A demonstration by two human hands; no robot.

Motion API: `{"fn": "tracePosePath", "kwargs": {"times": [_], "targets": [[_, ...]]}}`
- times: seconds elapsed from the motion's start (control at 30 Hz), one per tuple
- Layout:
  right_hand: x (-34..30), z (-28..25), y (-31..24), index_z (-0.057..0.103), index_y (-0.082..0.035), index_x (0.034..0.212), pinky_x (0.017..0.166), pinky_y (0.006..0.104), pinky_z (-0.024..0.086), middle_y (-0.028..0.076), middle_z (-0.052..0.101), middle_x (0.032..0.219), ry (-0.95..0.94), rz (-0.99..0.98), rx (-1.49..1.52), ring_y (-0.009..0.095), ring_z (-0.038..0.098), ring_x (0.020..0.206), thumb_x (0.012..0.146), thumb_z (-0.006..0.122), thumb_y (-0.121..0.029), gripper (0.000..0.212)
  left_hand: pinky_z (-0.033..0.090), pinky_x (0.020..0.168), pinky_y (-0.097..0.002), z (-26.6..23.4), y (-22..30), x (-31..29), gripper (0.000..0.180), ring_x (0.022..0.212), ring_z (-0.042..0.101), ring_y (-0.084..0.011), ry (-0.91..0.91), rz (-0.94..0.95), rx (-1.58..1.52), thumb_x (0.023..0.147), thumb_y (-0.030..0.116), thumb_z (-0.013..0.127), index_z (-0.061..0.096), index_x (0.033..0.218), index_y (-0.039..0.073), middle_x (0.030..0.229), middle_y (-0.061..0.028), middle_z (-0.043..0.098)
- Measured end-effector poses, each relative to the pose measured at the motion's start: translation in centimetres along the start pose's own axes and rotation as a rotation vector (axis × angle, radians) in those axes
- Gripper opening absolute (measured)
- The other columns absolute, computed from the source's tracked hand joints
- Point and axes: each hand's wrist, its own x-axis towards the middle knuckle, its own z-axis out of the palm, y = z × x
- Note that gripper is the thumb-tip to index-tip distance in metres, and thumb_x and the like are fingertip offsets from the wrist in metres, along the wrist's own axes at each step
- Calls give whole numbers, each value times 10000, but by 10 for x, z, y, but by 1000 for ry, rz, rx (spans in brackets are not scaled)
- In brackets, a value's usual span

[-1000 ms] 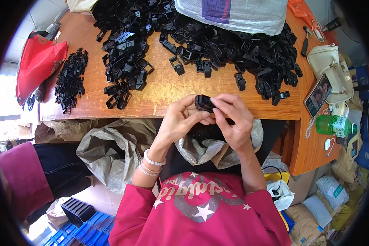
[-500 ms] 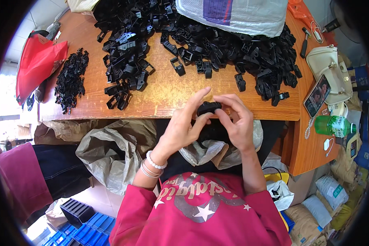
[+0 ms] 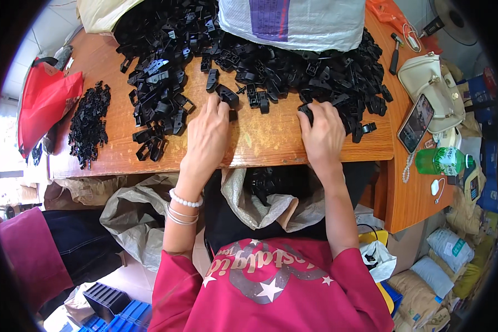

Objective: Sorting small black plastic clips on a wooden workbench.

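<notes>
My left hand [image 3: 209, 130] reaches onto the wooden table, its fingers bent and closed round a black plastic part [image 3: 233, 115], which they partly hide. Just past those fingertips lies another black plastic clip [image 3: 227, 96]. My right hand [image 3: 325, 130] is at the near edge of the right-hand pile of black plastic parts [image 3: 337, 77]. Its thumb and fingers pinch a small black plastic part [image 3: 306, 113]. Below the table edge, an open woven sack [image 3: 246, 207] on my lap has black parts [image 3: 271, 182] inside.
A left pile of black parts [image 3: 160, 83] and a heap of smaller black pieces [image 3: 88, 124] lie on the table. A white sack [image 3: 315, 27] stands behind. To the right are a hammer [image 3: 394, 53], a phone [image 3: 415, 124], a cream handbag [image 3: 431, 88] and a green bottle [image 3: 440, 161].
My hands were together over the table edge with a black part between them. They have separated and moved forward to the parts on the table; that part is gone from between them.
</notes>
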Motion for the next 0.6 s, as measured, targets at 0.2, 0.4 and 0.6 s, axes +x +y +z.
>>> {"fn": "tracePosePath", "kwargs": {"times": [0.2,0.4,0.6], "targets": [[-8,-21,-33,631,2,1068,613,224,517,96,579,924,-99,255,981,128,633,755,794,632,85,286,534,613,-250,-10,27,-25,355,664,648,-136,-56,-366,-997,802,2,706,523,1102,-49,792,-89,625],[-26,-17,-31,670,-19,953,830,320,499,107,673,959,-106,-104,1007,232,650,931,742,706,53,226,577,717,-257,-4,42,-37,315,815,697,-201,-101,-428,-1583,870,-81,602,478,1159,-63,918,-164,666],[-29,-15,-32,671,-13,981,821,324,498,111,673,1007,-17,-255,946,242,644,943,754,708,36,236,575,700,-260,-13,46,-37,278,788,693,-197,-163,-441,-1678,897,-55,584,474,1152,-65,907,-160,660]]}}
